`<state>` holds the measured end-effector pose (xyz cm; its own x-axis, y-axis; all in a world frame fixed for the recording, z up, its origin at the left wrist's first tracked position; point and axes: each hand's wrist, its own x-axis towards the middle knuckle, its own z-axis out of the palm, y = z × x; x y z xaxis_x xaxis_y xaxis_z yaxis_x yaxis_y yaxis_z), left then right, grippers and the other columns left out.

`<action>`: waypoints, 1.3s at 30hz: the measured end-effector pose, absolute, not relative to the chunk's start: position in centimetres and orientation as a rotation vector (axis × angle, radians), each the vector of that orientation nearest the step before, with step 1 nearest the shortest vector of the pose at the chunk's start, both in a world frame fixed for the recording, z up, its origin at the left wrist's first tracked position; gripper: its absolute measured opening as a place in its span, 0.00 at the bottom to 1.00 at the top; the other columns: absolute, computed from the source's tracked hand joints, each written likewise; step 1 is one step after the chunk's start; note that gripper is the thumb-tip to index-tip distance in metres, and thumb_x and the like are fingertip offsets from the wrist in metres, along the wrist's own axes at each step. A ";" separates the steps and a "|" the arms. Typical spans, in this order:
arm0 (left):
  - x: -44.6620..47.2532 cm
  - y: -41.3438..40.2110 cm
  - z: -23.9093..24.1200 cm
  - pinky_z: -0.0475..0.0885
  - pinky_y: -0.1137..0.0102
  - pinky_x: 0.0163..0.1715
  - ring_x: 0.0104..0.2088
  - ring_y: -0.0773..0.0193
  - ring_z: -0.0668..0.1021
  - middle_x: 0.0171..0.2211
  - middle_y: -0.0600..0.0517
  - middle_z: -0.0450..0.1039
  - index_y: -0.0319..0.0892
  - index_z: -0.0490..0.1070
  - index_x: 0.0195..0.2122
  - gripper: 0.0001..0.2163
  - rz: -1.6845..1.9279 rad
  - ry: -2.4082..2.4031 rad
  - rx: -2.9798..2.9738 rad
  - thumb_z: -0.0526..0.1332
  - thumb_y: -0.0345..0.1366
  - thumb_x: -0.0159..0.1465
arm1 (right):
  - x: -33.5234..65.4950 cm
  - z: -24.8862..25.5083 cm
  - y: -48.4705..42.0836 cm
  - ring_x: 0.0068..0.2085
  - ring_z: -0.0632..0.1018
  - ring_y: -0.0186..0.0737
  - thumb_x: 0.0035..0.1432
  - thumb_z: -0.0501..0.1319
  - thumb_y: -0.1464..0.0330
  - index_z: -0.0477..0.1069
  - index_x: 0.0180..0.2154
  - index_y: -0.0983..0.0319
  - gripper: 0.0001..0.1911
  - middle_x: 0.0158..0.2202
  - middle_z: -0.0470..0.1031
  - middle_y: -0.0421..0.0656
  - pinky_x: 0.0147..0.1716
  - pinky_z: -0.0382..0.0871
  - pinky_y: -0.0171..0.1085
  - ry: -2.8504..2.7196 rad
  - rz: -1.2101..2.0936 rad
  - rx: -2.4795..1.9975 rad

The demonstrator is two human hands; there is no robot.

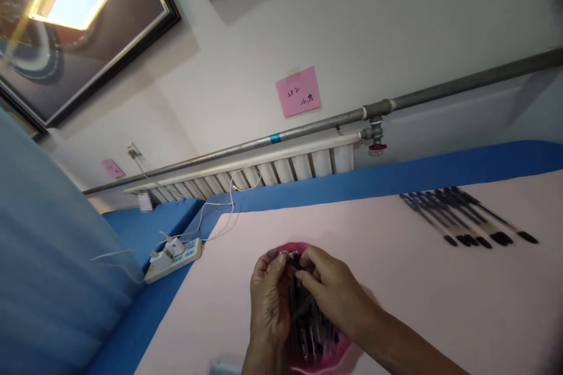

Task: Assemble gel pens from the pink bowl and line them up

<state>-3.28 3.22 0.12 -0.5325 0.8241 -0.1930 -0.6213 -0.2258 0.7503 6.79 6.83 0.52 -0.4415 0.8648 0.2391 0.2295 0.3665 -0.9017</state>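
My left hand (269, 296) and my right hand (336, 287) meet over the far side of a pink bowl (347, 357). Between their fingertips is a thin dark stick-like piece (294, 263) with a shiny end. Fingers of both hands are pinched on it, and they partly cover it, so its exact kind is unclear. Many slender dark pieces (312, 328), some with glossy clear or metallic-looking parts, fill the bowl beneath my hands. To the right, a row of black-tipped brushes (466, 220) lies side by side on the pink sheet, slightly blurred.
The pink sheet (396, 246) covers a blue surface (308, 190). At left, a white power strip (173, 261) with plugs and trailing cables lies near a blue curtain (48, 246). A radiator (281, 167) and a pipe (246, 146) run along the wall behind.
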 end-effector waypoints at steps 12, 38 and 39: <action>-3.1 2.8 0.4 0.71 0.71 0.32 0.28 0.66 0.77 0.27 0.50 0.75 0.39 0.68 0.31 0.12 1.846 0.972 0.425 0.69 0.31 0.47 | 7.3 1.4 7.0 0.11 0.55 0.24 0.49 0.55 0.68 0.58 0.27 0.59 0.04 0.13 0.61 0.30 0.11 0.45 0.27 -1.331 2.053 -0.866; -5.3 2.9 0.6 0.73 0.73 0.31 0.28 0.66 0.78 0.28 0.51 0.74 0.38 0.68 0.33 0.14 2.004 1.053 0.298 0.69 0.27 0.46 | 7.2 1.2 6.6 0.32 0.72 0.40 0.56 0.51 0.71 0.64 0.26 0.60 0.08 0.29 0.71 0.42 0.35 0.64 0.40 -2.076 1.014 -0.826; -5.4 2.9 0.6 0.73 0.73 0.30 0.28 0.67 0.78 0.28 0.52 0.74 0.38 0.68 0.32 0.14 2.007 1.053 0.302 0.69 0.27 0.46 | 7.3 1.2 6.7 0.32 0.72 0.40 0.57 0.50 0.70 0.64 0.27 0.60 0.08 0.29 0.72 0.42 0.35 0.65 0.40 -2.071 1.034 -0.814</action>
<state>-5.35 2.94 0.62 -0.6271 0.7633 -0.1554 -0.5615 -0.3047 0.7693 7.28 6.67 1.16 -0.5777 0.7639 0.2875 0.2292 0.4899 -0.8411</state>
